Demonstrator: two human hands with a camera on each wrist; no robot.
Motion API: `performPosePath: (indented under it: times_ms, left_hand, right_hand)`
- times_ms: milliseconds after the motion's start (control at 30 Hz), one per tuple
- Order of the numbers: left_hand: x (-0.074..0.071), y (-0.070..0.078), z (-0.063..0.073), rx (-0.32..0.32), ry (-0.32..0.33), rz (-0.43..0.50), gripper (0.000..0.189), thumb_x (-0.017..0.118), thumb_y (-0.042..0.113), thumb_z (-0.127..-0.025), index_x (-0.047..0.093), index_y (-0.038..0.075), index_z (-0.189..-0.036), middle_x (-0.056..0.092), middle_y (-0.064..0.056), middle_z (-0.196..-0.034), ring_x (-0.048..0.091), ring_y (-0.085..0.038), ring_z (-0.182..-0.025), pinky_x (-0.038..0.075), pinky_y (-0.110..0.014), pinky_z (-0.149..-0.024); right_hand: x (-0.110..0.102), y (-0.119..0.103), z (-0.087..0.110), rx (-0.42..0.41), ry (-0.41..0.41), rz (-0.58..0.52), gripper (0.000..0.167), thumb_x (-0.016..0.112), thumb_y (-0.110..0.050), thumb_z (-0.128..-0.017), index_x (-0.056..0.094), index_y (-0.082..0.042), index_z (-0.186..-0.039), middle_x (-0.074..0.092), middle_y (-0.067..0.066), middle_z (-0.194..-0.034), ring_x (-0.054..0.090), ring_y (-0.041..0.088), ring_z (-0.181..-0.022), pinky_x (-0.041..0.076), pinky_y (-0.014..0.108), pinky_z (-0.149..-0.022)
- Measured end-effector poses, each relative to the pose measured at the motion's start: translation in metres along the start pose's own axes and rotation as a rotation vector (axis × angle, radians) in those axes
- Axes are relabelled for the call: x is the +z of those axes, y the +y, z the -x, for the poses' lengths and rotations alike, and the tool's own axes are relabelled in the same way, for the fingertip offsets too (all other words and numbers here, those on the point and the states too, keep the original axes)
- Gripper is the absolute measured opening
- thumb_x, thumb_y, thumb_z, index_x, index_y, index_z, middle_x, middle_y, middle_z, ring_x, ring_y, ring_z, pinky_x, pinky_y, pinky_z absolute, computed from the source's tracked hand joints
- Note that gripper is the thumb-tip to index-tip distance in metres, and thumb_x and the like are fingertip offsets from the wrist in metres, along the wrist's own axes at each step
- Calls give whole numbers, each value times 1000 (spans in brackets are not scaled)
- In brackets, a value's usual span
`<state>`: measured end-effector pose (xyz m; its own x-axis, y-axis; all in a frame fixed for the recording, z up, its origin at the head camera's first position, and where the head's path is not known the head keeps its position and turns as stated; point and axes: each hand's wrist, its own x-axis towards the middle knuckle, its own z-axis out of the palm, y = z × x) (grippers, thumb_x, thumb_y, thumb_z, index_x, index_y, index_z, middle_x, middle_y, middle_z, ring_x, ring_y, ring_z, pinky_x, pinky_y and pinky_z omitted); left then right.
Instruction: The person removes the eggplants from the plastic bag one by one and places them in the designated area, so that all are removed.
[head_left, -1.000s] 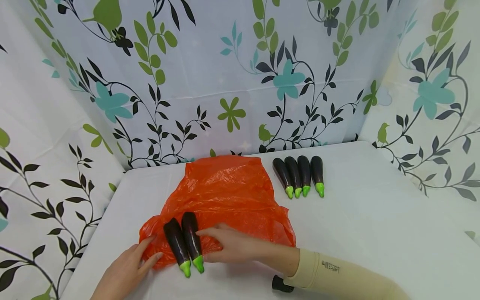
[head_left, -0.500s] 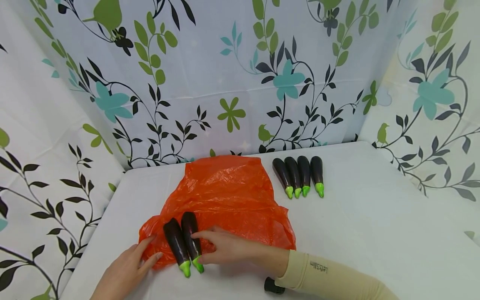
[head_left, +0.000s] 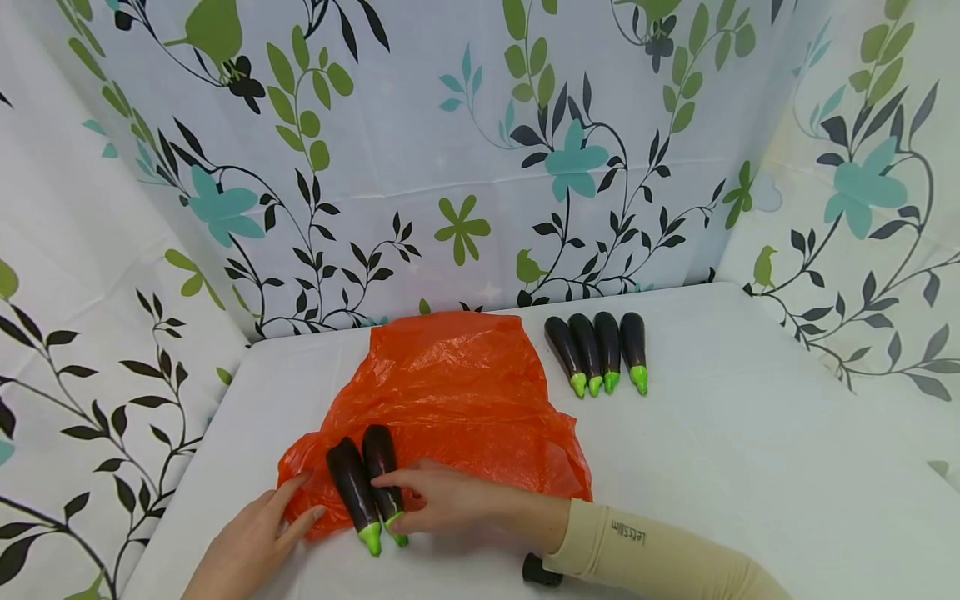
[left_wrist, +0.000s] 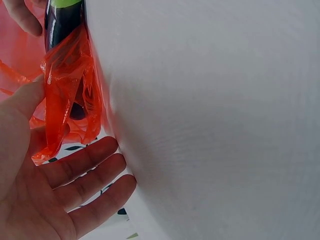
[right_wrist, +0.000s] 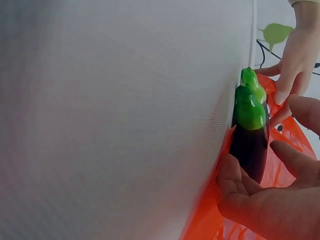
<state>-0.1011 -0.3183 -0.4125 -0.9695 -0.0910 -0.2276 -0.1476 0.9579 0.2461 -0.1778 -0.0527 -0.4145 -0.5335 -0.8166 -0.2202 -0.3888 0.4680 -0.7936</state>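
Note:
Two dark purple eggplants with green stem ends lie side by side at the mouth of an orange plastic bag (head_left: pixel 457 367). My right hand (head_left: pixel 442 500) reaches over the right eggplant (head_left: pixel 379 450) from the right. Its index finger crosses the eggplant's body and its thumb is at the stem end. In the right wrist view its fingers straddle the eggplant (right_wrist: pixel 248 152), spread apart. The left eggplant (head_left: pixel 351 483) has no hand on it. At the bag's left corner, the thumb and index finger of my left hand (left_wrist: pixel 60 195) touch the orange film and stay apart; its other fingers are straight.
Several more eggplants (head_left: pixel 607 350) lie in a row at the back right of the white table (head_left: pixel 720 450). A small black object (head_left: pixel 542 571) shows beside the right sleeve. Patterned curtains (head_left: pixel 360 125) surround the table at the back and sides.
My right hand has slid left, its index finger passing farther across the right eggplant and its thumb reaching the green stem end. The left hand and bag stay in place.

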Motion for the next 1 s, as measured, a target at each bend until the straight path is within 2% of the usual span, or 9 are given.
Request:
performPosePath:
  times_ms: [167,400,567,700,1000]
  left_hand:
    - [0,0,0,3,-1,1,79,56,62,-90,48,-1,-139,63,-15,-107,61,-30,-92,52,-58,-83]
    - [0,0,0,5,-2,-2,80,56,61,-91,48,-2,-138,63,-16,-108,62,-31,-92,53,-58,-83]
    - [0,0,0,5,0,-1,79,56,61,-91,49,-2,-137,64,-14,-105,62,-30,-90,53,-58,-82]
    - [-1,-1,0,3,0,-1,79,56,61,-91,49,-2,-138,63,-12,-103,61,-28,-88,54,-57,-81]
    - [0,-2,-2,-6,-15,4,82,56,62,-90,48,-3,-138,63,-13,-104,61,-27,-88,53,-57,-82]
  right_hand:
    - [0,-2,-1,-4,-21,38,52,70,-35,-91,52,-37,-140,50,-6,-112,47,8,-89,45,22,-66]
    - [2,-5,-2,5,-10,117,50,68,-36,-92,52,-41,-139,50,-8,-110,45,5,-89,43,21,-65]
    - [3,-4,-3,12,-5,120,50,69,-37,-91,53,-40,-138,51,-9,-114,45,6,-90,44,21,-67]
    - [4,-4,-3,12,-1,82,49,69,-36,-91,54,-39,-138,52,-9,-115,45,7,-91,43,21,-68]
    - [6,-4,-4,7,12,116,48,69,-35,-92,55,-40,-138,50,-8,-102,43,6,-88,41,21,-65]
